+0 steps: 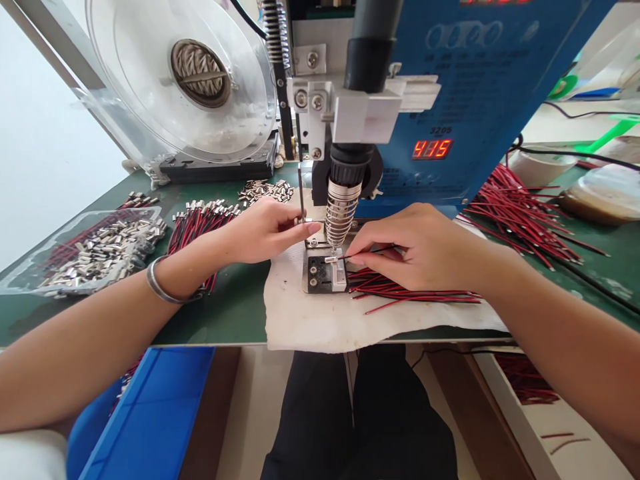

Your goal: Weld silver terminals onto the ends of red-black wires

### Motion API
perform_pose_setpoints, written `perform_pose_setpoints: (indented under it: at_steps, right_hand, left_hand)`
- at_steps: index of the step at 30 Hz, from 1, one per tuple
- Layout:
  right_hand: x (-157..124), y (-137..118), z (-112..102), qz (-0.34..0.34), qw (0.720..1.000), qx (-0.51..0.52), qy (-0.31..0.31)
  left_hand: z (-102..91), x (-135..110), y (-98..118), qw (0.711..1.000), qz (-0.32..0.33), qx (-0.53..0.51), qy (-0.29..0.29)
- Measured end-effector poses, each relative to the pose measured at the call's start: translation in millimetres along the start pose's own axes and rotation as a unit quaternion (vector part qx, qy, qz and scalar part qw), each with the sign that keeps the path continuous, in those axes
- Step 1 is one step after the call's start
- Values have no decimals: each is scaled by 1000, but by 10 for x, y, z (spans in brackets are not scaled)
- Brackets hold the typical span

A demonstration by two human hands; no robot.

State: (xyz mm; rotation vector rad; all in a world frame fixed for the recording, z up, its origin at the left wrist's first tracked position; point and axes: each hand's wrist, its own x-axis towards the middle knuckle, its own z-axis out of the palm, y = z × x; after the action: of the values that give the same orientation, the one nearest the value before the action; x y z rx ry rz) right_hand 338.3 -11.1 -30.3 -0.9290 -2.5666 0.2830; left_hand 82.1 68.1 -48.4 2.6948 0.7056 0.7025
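My right hand [415, 247] pinches a thin red-and-black wire [370, 253] between thumb and fingertips. The wire's end meets a small silver connector [331, 259] on the black-and-white fixture [325, 280]. Right above the connector is the tip of a soldering iron, inside a metal spring coil [343, 213]. Left of the coil, my left hand [273, 230] is closed, thumb and fingers together beside a thin upright rod [301, 193]; what lies between them is too small to make out. More red-and-black wires [415, 295] lie beneath my right hand on a white cloth [310, 327].
A clear tray [155, 215] of silver connectors stands at left, with finished-looking wire bundles [200, 217] and a loose connector pile [265, 191] nearby. Behind stands a blue control box [450, 87] reading 415. More wires [520, 213] lie at right, near a tub [605, 193].
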Motion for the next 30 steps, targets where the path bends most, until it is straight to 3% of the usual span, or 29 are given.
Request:
perform_pose_setpoints:
  at_steps: [5,9,13,15,17,19,22,24,27,30]
  right_hand:
    - [-17,-15,-24,-14,1000,14,-6]
    - [-22,-66,-64,-25,998,53,-9]
    - [-45,-169,-132,-31,985,169,2]
    - [-60,-254,-157,-16,967,253,9]
    - [-71,-365,-163,14,949,315,26]
    - [-81,-491,-146,46,936,346,51]
    - [-120,-662,-96,85,930,350,77]
    - [-171,-742,-69,105,931,339,87]
    - [-266,-812,-57,122,934,322,97]
    - [-338,-848,-67,133,937,304,108]
  left_hand:
    - [-62,-6,40,993,-25,112,-16]
    - [-249,-4,154,973,-46,218,-68]
    - [-444,-122,474,955,-122,253,-92]
    - [-433,-250,728,970,-135,184,-90]
    - [-306,-394,1002,989,-123,43,-67]
    - [-81,-515,1250,984,-153,-89,0]
    - [321,-593,1503,942,-214,-215,141]
    - [547,-583,1595,907,-246,-276,201]
    - [759,-533,1679,870,-244,-345,254]
    - [848,-493,1739,846,-210,-398,287]
